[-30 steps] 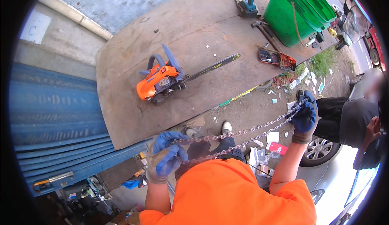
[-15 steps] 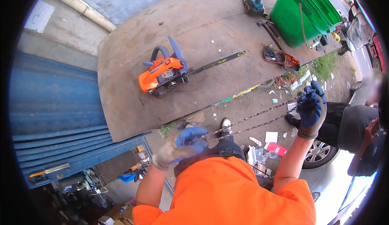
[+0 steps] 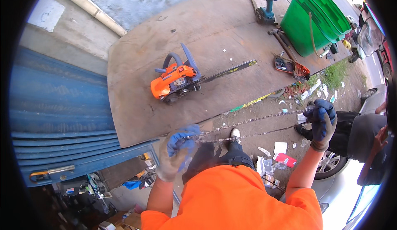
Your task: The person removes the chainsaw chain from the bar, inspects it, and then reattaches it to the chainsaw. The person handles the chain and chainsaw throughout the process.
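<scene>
No txt we can read anywhere. Guide bar (image 3: 223,73) on the orange chainsaw (image 3: 173,81) carries a yellow marking (image 3: 234,69) + yellow ring mark (image 3: 252,63) nr the tip — both too small for us to make out. Any print on the red packet (image 3: 286,160) on the ground, or the yellow-green strip (image 3: 250,102) at the table's edge — illegible too.
</scene>
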Motion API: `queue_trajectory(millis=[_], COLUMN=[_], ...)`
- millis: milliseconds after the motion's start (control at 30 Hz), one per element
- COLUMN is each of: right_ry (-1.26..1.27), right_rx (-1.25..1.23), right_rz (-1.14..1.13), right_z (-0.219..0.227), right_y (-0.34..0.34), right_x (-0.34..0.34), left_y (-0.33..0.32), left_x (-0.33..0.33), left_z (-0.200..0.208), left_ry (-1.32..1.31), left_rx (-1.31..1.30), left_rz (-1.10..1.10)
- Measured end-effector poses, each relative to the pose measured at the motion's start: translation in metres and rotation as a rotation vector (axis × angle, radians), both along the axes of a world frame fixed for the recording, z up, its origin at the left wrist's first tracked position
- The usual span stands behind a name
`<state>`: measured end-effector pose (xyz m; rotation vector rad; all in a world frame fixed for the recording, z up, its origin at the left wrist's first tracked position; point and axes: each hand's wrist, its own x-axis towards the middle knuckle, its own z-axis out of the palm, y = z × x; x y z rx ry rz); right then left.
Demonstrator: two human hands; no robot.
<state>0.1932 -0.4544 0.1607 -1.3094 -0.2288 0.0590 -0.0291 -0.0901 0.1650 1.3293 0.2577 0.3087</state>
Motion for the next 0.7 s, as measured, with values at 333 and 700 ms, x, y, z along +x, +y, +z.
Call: queue_trajectory(millis=[333,700], right_ry=[0.021,-0.229], right_rx=[-0.027,-0.767], right_rz=[0.161,0.157], right_z=[0.008,0.018], right_y=[0.005,0.013], right_x=[-0.001,-0.003], left_y=[0.017,0.027], left_x=[-0.022,-0.026], left_z=[0.007,0.024], left_ry=[0.222,0.069], left_rx=[0.056,0.661], left_rz=[0.075,0.154])
